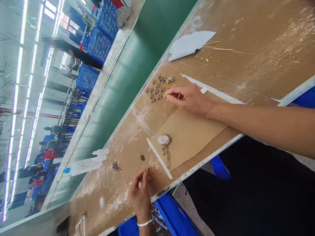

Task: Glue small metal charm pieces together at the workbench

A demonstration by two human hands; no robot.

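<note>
Rows of tube lights run over a large workshop, where people sit at benches in the distance. Alongside a green strip stretches the brown, white-smeared workbench. Beyond the strip stand blue mesh crates; what they hold cannot be made out. On the workbench lies a tan cardboard sheet, with torn white paper well apart from it. At the strip's edge lie a white squeeze bottle with a blue cap and, beside it, a smaller white bottle; their contents are hidden.

Its fingertips drawn together, the right hand is just beside a spread of blue-and-gold pieces; whether it grips one cannot be told. The left hand pinches a tiny brass-coloured piece between thumb and finger, near a small dark heap. On the cardboard sheet sits a small whitish pot, its contents unclear, near a brown smear. A tight cluster of bluish pieces lies near the bottles.
</note>
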